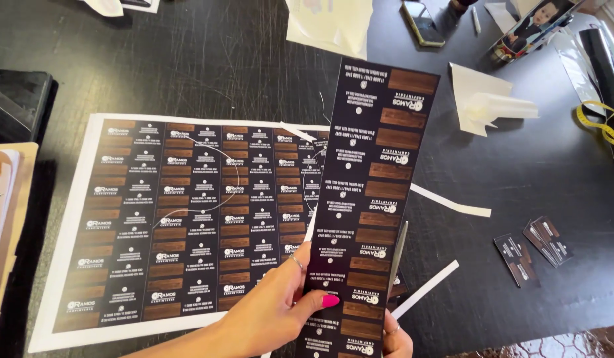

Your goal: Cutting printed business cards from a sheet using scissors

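Above the printed sheet [187, 225] on the black table [207, 66], slightly right of it, stands a long strip of dark cards [376, 199], pinched low down by the left hand [280, 305], thumb flat on its face. Right hand [394, 338] mostly hidden behind the strip's foot, closed around what looks like a scissor blade [399, 248] rising along the right edge; grip itself not fully visible. Best to keep the strip taut and straight and line the blade with the gaps between cards. Right of the sheet: white offcuts [446, 199], then cut cards [535, 248], with open table between for swinging the strip.
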